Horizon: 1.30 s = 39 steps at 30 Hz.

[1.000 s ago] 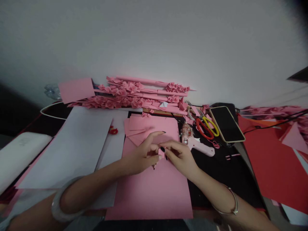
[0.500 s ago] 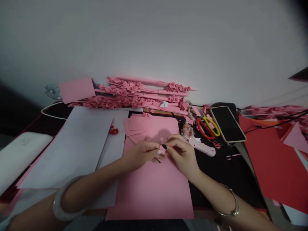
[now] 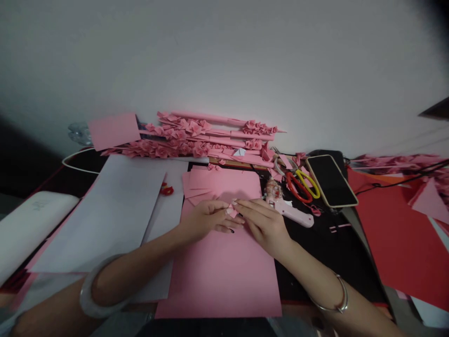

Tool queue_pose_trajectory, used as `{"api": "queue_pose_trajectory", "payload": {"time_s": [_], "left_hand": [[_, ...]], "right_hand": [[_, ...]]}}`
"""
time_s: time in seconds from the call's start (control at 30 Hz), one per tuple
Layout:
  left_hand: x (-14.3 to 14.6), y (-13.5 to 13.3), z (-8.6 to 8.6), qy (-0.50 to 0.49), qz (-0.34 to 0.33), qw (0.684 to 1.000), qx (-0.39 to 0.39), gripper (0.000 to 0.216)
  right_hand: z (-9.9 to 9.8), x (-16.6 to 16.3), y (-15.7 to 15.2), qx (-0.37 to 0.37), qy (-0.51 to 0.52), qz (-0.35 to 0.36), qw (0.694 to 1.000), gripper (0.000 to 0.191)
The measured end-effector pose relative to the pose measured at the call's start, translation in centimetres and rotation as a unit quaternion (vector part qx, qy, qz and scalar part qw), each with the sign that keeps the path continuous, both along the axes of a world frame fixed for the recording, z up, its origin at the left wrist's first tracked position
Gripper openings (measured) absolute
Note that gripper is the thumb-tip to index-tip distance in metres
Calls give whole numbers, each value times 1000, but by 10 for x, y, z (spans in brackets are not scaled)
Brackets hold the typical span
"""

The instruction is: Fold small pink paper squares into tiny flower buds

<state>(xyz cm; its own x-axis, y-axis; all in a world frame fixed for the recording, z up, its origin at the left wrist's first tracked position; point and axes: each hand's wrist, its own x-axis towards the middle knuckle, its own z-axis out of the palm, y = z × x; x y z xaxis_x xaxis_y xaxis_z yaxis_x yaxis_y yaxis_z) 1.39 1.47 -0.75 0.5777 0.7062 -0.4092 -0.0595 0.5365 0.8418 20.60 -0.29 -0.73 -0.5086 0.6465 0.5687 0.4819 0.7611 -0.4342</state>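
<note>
Between my hands is a small folded piece of pink paper (image 3: 232, 211), held above a large pink sheet (image 3: 220, 276). My left hand (image 3: 206, 217) pinches it between thumb and fingers. The fingers of my right hand (image 3: 264, 222) are fairly straight and close together, with their tips against the paper from the right; whether they grip it is hard to see. Small pink paper squares (image 3: 196, 185) lie fanned out just beyond my left hand. A pink glue gun (image 3: 296, 214) rests to the right of my right hand.
Rolled pink stems with paper flowers (image 3: 192, 135) are piled along the wall. Red-handled scissors (image 3: 298, 187) and yellow-handled scissors (image 3: 308, 183) lie near a phone (image 3: 331, 180). White sheets (image 3: 101, 220) are stacked on the left, red paper (image 3: 400, 238) on the right.
My right hand's fingers have gone from a bent pinch to lying straighter over the paper. The small folded paper has turned and shows more. My left hand stays nearly in place.
</note>
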Motion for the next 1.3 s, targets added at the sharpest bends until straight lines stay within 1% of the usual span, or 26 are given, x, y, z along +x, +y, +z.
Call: {"api": "queue_pose_trajectory", "payload": {"time_s": [0.13, 0.33, 0.57, 0.8, 0.97, 1.07, 1.17, 1.23, 1.3], "left_hand": [[0, 1, 2, -3, 15, 1000, -6, 30], [-1, -1, 7, 8, 21, 1000, -4, 27], [-1, 0, 3, 23, 7, 1000, 17, 22], [-2, 0, 0, 14, 11, 1000, 17, 24], [-2, 0, 2, 23, 0, 999, 28, 23], [-2, 0, 3, 26, -2, 999, 29, 23], [-2, 0, 1, 24, -14, 999, 44, 20], [-3, -1, 0, 25, -23, 998, 56, 18], [-2, -2, 0, 29, -35, 997, 63, 18]], "right_hand": [[0, 1, 2, 9, -25, 9, 1000, 38], [5, 1, 0, -7, -43, 10, 999, 38], [5, 0, -1, -11, -55, 16, 998, 41], [6, 0, -3, -17, -74, 9, 997, 44], [4, 1, -2, -29, -66, 18, 997, 45], [4, 0, -2, -48, -34, 21, 998, 45], [7, -2, -4, -89, 20, -13, 996, 39], [9, -3, -5, -125, 49, -63, 989, 29], [10, -4, -6, -158, 54, -98, 981, 16]]}}
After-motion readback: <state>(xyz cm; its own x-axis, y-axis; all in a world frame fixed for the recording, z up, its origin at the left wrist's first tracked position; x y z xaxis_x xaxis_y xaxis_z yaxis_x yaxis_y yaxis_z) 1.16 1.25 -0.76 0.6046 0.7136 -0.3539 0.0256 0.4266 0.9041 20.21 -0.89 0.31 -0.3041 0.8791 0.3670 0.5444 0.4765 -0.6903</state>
